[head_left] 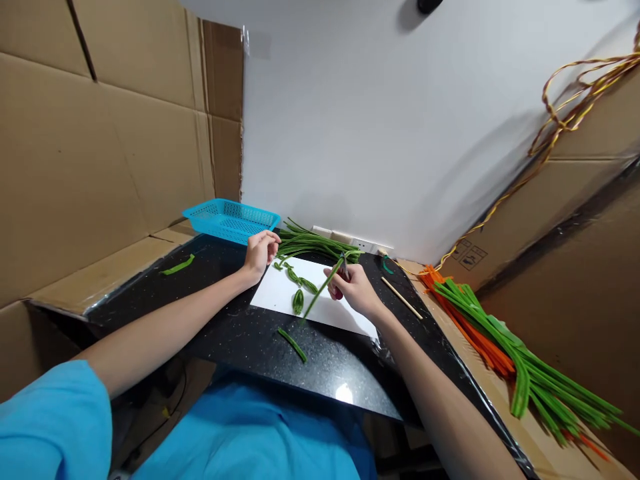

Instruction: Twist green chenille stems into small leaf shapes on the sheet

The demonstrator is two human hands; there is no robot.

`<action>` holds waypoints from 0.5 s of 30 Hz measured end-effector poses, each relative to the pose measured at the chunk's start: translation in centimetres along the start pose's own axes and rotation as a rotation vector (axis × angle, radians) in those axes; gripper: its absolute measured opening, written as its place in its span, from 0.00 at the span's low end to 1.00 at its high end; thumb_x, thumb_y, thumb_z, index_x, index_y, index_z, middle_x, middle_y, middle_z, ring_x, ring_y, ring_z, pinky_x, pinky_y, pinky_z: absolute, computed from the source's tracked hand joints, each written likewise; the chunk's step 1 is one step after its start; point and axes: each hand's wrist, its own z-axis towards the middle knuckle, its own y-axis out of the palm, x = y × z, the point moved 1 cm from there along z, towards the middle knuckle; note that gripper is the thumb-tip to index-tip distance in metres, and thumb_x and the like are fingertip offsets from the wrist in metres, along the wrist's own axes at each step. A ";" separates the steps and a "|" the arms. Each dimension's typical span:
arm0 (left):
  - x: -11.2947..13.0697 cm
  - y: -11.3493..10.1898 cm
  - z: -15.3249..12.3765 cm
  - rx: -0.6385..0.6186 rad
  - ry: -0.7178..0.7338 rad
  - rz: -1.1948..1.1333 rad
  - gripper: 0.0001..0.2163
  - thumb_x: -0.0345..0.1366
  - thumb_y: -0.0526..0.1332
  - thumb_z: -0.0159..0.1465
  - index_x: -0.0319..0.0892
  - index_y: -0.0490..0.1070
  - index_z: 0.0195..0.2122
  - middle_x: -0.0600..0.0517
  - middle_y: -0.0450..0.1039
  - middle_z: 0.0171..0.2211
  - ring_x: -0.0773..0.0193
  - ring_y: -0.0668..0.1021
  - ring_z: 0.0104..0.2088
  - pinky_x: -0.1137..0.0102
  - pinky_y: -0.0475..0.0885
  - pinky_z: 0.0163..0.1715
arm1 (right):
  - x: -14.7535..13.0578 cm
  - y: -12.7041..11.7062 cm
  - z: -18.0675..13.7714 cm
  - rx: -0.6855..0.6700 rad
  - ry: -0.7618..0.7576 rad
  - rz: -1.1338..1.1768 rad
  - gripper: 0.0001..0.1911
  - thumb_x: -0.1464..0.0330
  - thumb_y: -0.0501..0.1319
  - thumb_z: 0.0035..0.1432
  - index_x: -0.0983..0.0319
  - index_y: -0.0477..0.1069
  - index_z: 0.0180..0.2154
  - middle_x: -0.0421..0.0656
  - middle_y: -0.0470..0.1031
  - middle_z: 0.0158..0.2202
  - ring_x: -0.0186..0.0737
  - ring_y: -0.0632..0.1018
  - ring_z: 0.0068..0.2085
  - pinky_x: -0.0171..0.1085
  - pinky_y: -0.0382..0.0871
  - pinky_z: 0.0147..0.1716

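White paper [273,293] bears finished-looking green chenille loops [298,302] between my curled left hand [261,253], its hold unclear, and right hand [354,288] gripping scissors [345,267]; straight stems [320,245] remain beyond.

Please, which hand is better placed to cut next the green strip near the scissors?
Probably the right hand: it holds the scissors, blades near the green strip. The left hand is farther away, beside the green bundle.

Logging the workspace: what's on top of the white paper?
Several green pieces lie on the white paper. The right hand hides part of its right side; anything behind the hand can't be seen.
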 end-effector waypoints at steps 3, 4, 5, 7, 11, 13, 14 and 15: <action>-0.2 0.7 -0.7 -0.105 -0.045 0.034 0.04 0.36 0.60 0.55 0.41 0.70 0.27 0.55 0.65 0.17 0.71 0.62 0.14 0.74 0.51 0.13 | 0.3 -0.9 0.2 -0.003 0.033 -0.066 0.24 0.54 0.64 0.65 0.60 0.68 0.22 0.41 0.72 0.18 0.35 0.71 0.21 0.36 0.65 0.24; -0.2 1.0 -1.0 -0.150 -0.055 0.045 0.05 0.36 0.60 0.56 0.41 0.71 0.27 0.55 0.65 0.17 0.70 0.62 0.14 0.74 0.51 0.14 | 0.4 -1.2 0.3 -0.003 0.046 -0.074 0.22 0.55 0.64 0.65 0.61 0.69 0.23 0.42 0.73 0.20 0.36 0.72 0.22 0.36 0.66 0.25; -0.2 1.3 -1.4 -0.212 -0.067 0.061 0.06 0.37 0.60 0.57 0.40 0.71 0.28 0.55 0.65 0.17 0.70 0.63 0.15 0.74 0.51 0.14 | 0.4 -1.6 0.3 0.002 0.061 -0.068 0.21 0.55 0.64 0.65 0.61 0.70 0.25 0.43 0.75 0.22 0.36 0.73 0.23 0.36 0.68 0.26; -0.1 1.8 -2.1 -0.381 -0.079 0.115 0.10 0.41 0.60 0.61 0.39 0.73 0.30 0.53 0.69 0.21 0.69 0.66 0.17 0.73 0.54 0.16 | 0.4 -2.2 0.3 0.026 0.097 -0.007 0.18 0.55 0.65 0.64 0.61 0.71 0.28 0.44 0.78 0.25 0.37 0.75 0.25 0.37 0.71 0.28; 0.2 2.8 -3.6 -0.670 0.116 0.359 0.17 0.49 0.61 0.67 0.40 0.79 0.35 0.47 0.78 0.35 0.61 0.76 0.33 0.70 0.67 0.29 | 0.6 -2.8 0.4 0.107 0.183 0.168 0.21 0.50 0.66 0.62 0.62 0.73 0.31 0.46 0.79 0.30 0.40 0.78 0.29 0.40 0.76 0.33; 0.0 3.1 -4.1 -0.721 0.237 0.499 0.15 0.49 0.65 0.65 0.41 0.80 0.37 0.47 0.79 0.38 0.59 0.76 0.38 0.69 0.69 0.35 | 0.9 -2.8 0.5 0.128 0.226 0.222 0.23 0.48 0.65 0.61 0.62 0.73 0.31 0.47 0.79 0.30 0.42 0.79 0.31 0.40 0.77 0.33; -0.1 3.2 -4.3 -0.733 0.266 0.552 0.15 0.49 0.66 0.65 0.41 0.80 0.36 0.48 0.79 0.37 0.59 0.76 0.37 0.68 0.69 0.36 | 1.1 -2.8 0.6 0.130 0.245 0.240 0.24 0.47 0.66 0.61 0.62 0.73 0.31 0.47 0.79 0.30 0.43 0.79 0.32 0.40 0.77 0.33; -0.3 3.2 -4.4 -0.740 0.276 0.585 0.15 0.49 0.65 0.65 0.41 0.79 0.34 0.48 0.79 0.34 0.59 0.76 0.36 0.67 0.69 0.37 | 1.2 -2.8 0.6 0.127 0.259 0.250 0.24 0.47 0.66 0.61 0.62 0.73 0.31 0.47 0.79 0.30 0.43 0.80 0.33 0.40 0.77 0.33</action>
